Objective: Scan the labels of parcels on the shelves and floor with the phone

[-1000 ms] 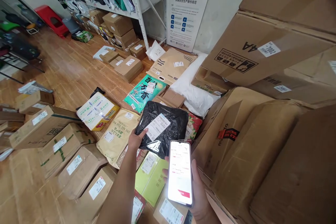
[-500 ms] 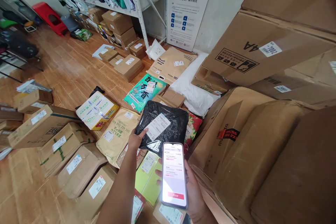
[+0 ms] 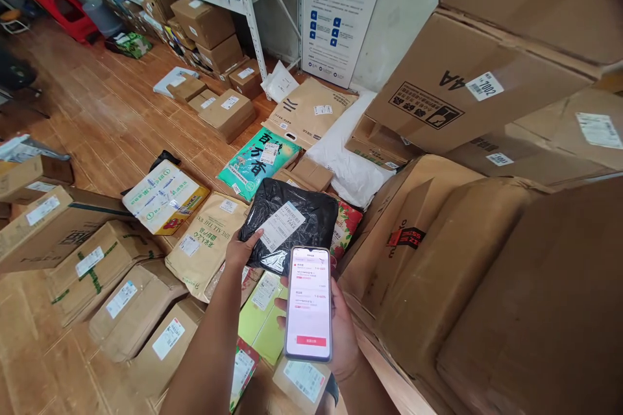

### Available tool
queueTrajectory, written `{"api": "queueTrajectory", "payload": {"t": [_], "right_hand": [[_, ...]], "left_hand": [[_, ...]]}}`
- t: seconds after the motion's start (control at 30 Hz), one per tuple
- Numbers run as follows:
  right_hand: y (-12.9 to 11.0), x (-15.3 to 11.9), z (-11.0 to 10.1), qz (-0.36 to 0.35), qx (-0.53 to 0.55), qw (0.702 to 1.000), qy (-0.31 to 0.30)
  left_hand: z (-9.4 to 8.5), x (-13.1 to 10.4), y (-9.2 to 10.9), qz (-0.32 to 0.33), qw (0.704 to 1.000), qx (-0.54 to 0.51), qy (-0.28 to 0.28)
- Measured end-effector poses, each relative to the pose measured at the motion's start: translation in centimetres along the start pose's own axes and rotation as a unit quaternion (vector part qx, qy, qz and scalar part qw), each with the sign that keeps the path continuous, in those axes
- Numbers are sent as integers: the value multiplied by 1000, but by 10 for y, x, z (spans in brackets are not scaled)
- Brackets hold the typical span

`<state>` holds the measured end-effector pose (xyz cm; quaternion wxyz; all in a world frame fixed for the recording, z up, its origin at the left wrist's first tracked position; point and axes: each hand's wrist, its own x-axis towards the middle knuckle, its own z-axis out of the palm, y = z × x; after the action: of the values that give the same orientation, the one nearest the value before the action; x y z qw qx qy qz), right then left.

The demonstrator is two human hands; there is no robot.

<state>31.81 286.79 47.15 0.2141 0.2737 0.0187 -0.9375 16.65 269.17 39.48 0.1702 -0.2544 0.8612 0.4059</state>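
My left hand (image 3: 243, 250) grips the near left edge of a black plastic-wrapped parcel (image 3: 311, 211), its thumb on top beside the white label (image 3: 282, 225). In my right hand (image 3: 343, 331) is a smartphone (image 3: 309, 305), screen up, lit with a list and a red button at the bottom. My fingers wrap round its left side from behind. The phone's top end overlaps the parcel's near edge in view. Below the parcel lie a yellow-green package (image 3: 263, 311) and a cream bag (image 3: 207, 233) with green print. A red floral package (image 3: 345, 227) shows at its right.
Large cartons (image 3: 438, 84) are stacked along the right side. Labelled boxes (image 3: 139, 308) line the left on the wooden floor (image 3: 111, 104). A teal bag (image 3: 257, 159) and a white sack (image 3: 350, 155) lie beyond the parcel. A metal shelf (image 3: 250, 19) and a poster (image 3: 341, 19) stand behind.
The view has shifted slightly, so most things sit further left and higher in the picture. Both hands keep their hold on the parcel and the phone.
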Motion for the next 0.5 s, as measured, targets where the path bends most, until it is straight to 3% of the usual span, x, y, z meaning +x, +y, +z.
{"api": "queueTrajectory", "payload": {"t": [0.5], "right_hand": [[-3, -1, 6, -5, -10, 999, 41]], "left_hand": [[1, 2, -2, -8, 1000, -2, 4]]}}
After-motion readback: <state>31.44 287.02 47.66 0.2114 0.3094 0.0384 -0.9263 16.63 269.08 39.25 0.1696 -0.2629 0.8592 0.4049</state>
